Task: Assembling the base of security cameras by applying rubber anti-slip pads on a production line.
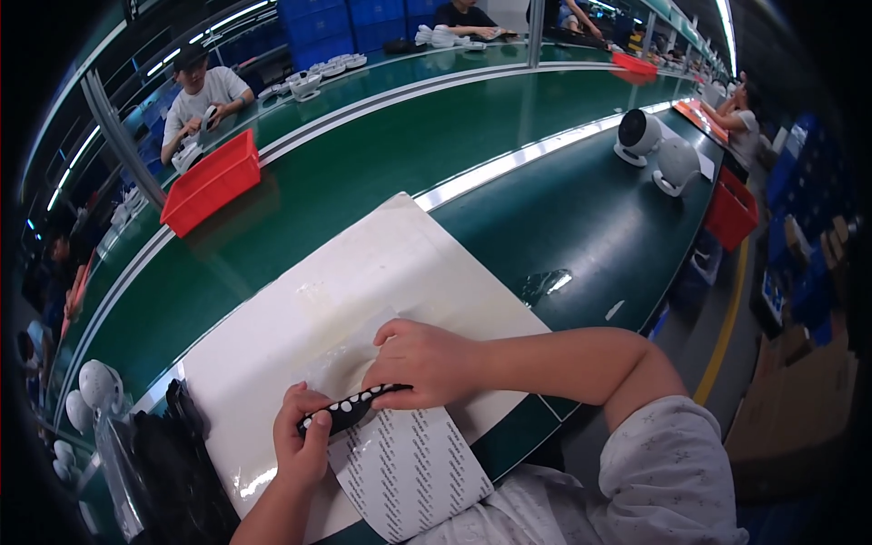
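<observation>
We had the black strip point(345, 414), white dots along it, right between the two grips. Left grip point(302, 443) was closed on its lower-left end, thumb pressed over, no gap showing. Right grip point(422, 365) had fingers curled down at the other end; we couldn't tell if they pinched it or only touched. Long axis ran slantwise, from left grip up and away to right grip. Neither hand was nearer: one at each end.

Printed white sheet point(409, 468) lay just bodyward of the grips, top edge at the strip; we couldn't tell if the two were joined. Clear film point(338, 352) was just beyond the grips, on the white board point(391, 259) spread under both.

Left of left grip we had a black heap point(173, 463), a clear bag point(118, 463) beside it, then a white round-headed unit point(98, 383).

Far right of right grip: glossy tabletop point(554, 218), two more units point(677, 166) standing on it.

Farthest, ahead-left of left grip: red bin point(213, 186), then a co-worker point(213, 89) handling a white part.
</observation>
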### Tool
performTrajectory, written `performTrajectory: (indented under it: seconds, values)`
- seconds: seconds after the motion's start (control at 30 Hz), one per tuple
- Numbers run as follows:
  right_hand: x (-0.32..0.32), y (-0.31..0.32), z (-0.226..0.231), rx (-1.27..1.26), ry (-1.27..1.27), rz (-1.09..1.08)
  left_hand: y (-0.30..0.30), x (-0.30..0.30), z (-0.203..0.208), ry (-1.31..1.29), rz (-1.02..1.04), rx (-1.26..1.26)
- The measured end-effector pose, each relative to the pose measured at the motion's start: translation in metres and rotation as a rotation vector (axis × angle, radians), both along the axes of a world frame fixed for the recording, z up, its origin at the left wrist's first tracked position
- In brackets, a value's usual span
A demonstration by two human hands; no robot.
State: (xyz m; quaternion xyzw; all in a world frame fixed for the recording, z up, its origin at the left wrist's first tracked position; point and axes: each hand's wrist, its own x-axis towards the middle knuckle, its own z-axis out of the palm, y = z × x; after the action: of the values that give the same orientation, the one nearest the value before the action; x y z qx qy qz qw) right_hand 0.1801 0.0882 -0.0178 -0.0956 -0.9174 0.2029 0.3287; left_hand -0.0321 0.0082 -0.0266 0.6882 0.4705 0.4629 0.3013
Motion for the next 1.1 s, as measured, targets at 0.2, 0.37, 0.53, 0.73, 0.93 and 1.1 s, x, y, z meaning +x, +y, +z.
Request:
performTrajectory:
  seconds: [0.2, 0.37, 0.53, 0.73, 0.93, 1.1]
  values:
    - [0.0017, 0.0013, -0.0002, 0.0, 0.006, 0.003, 0.0014, 0.0, -0.0003, -0.004, -0.016, -0.021]
    - [0.0015, 0.001, -0.0004, 0.019, 0.009, 0.002, 0.001, 0.0006, 0.0008, -0.014, -0.017, -0.019]
    - [0.0016, 0.0005, -0.0002, 0.019, 0.007, -0.002, 0.0005, 0.0009, 0.0007, -0.033, -0.011, -0.021]
    - [0.0013, 0.0006, 0.0005, 0.019, 0.002, 0.003, 0.0012, 0.0003, 0.0011, -0.032, -0.027, -0.022]
    - [0.0015, 0.0007, 0.0009, 0.045, 0.002, -0.009, 0.0013, -0.0002, 0.0002, -0.031, -0.033, -0.017]
    - [0.0014, 0.001, 0.0004, 0.041, 0.002, -0.004, 0.0013, -0.0001, 0.0001, -0.04, -0.036, -0.018]
